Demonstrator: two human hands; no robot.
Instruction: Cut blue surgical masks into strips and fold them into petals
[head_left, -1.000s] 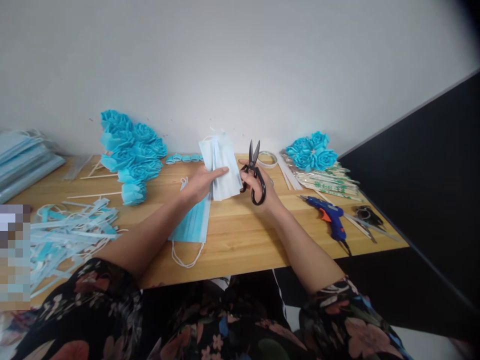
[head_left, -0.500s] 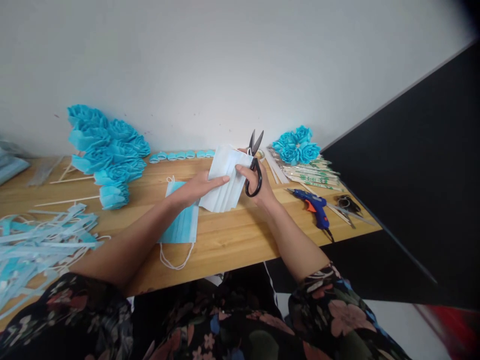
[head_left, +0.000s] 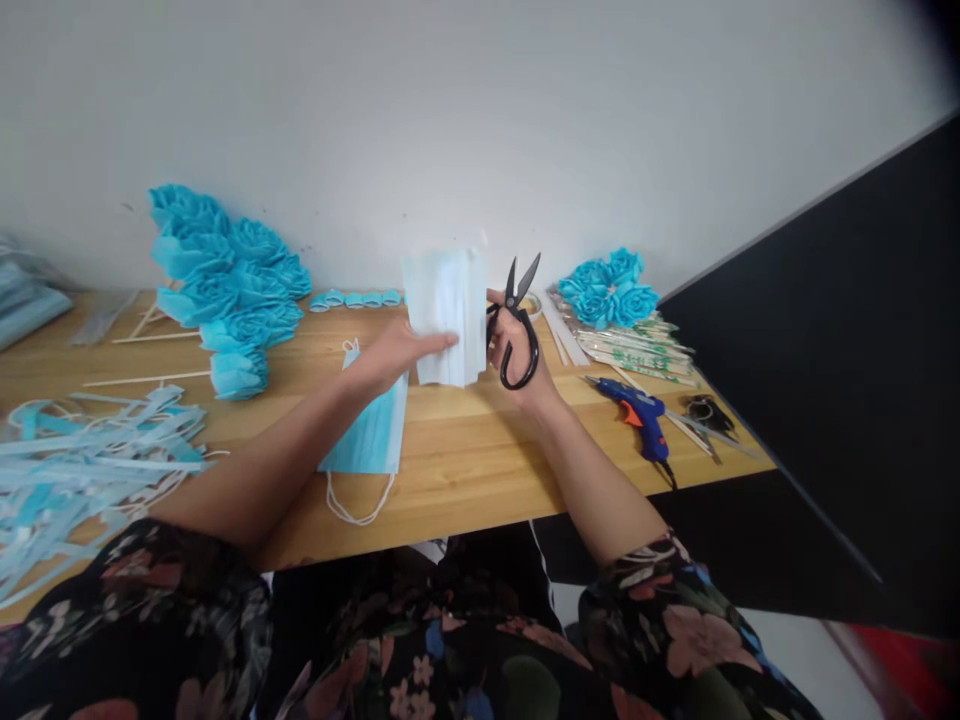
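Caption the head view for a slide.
Left hand holds a pleated face mask; right hand holds open black scissors beside it.

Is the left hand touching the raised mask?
Touching: the head view shows the left hand with its thumb laid across the front of the raised mask.

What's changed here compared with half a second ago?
The right hand has come off the front of the held mask, which has gone from tilted to nearly upright in the left hand. The scissors are still in the right hand; the flat mask and glue gun stayed put.
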